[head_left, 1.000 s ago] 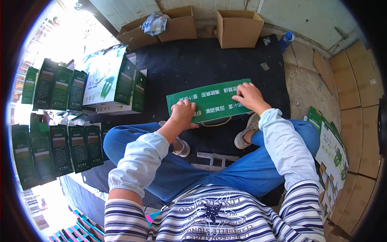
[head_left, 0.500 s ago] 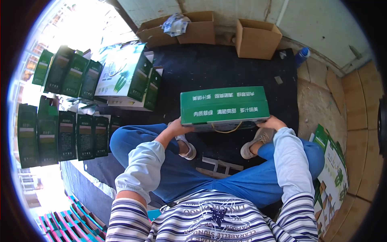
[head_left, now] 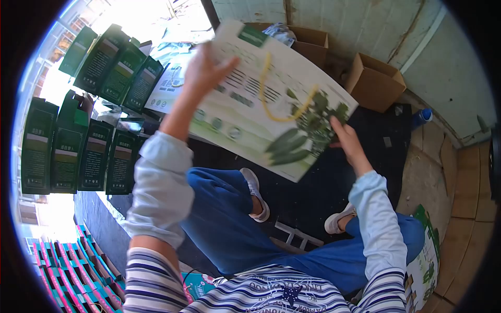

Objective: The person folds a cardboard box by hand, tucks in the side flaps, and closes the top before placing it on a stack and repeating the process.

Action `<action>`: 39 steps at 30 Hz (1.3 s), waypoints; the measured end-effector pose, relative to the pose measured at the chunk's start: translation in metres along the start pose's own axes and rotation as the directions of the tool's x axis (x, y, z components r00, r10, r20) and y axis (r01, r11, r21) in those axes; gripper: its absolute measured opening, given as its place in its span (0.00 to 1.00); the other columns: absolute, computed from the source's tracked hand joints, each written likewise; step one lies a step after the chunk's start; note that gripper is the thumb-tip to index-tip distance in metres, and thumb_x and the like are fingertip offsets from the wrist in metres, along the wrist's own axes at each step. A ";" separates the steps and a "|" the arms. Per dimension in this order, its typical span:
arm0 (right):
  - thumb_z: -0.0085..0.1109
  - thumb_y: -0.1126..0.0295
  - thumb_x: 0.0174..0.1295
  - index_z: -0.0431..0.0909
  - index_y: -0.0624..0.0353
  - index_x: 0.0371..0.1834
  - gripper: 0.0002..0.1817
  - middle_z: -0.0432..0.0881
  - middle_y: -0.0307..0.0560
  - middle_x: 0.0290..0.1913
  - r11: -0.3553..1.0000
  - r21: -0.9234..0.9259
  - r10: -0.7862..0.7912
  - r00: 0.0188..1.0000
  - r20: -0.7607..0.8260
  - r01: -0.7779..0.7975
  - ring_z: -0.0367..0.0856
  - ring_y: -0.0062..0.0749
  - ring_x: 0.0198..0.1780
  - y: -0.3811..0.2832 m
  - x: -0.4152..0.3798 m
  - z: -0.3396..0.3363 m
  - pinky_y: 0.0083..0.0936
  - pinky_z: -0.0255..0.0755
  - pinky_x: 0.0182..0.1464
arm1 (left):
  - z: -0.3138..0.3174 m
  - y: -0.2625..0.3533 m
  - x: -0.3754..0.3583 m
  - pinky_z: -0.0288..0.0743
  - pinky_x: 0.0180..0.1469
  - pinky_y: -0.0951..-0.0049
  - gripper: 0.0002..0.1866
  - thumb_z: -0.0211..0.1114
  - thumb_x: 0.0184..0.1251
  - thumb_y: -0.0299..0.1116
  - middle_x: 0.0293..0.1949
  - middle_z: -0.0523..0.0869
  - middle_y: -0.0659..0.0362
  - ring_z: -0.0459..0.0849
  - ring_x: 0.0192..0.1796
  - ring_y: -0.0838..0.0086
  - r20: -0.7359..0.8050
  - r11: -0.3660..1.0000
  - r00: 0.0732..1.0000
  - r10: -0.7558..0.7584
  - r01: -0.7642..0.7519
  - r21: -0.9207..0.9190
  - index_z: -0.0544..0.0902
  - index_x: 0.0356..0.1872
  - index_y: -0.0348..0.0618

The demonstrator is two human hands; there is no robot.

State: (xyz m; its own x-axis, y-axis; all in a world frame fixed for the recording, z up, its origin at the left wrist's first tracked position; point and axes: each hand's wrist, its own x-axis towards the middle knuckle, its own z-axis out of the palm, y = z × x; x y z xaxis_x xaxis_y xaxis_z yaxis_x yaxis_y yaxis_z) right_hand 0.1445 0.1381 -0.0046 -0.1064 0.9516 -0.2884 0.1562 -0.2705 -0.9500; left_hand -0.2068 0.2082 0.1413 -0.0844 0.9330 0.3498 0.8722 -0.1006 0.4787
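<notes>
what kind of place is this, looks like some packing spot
Likely an informal box-assembly or packing area on a floor. The person lifts a printed gift box with both hands; rows of finished green boxes stand alongside, open cardboard cartons sit by the wall, and flat unfolded boxes are stacked nearby.

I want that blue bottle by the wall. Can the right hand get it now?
Probably not right now. The right hand is gripping the edge of the big gift box, which the left hand also holds up, and the blue bottle stands well off beside the wall.
</notes>
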 end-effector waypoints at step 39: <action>0.54 0.70 0.67 0.71 0.63 0.60 0.19 0.81 0.47 0.47 0.996 -0.086 -0.053 0.980 -0.194 0.037 0.81 0.29 0.47 -0.029 -0.236 -0.074 0.24 0.74 0.49 | -0.014 -0.232 -0.020 0.56 0.71 0.63 0.40 0.64 0.60 0.52 0.68 0.66 0.47 0.61 0.72 0.57 0.241 0.706 0.955 0.172 -0.291 0.646 0.63 0.69 0.39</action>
State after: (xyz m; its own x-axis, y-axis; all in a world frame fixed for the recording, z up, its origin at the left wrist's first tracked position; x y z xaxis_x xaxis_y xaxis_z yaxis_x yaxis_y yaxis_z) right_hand 0.2373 -0.0683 0.0998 0.0782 0.9748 -0.2088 0.2359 -0.2216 -0.9462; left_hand -0.4138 0.2083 0.0344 0.1859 0.9570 0.2225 0.9515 -0.1188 -0.2839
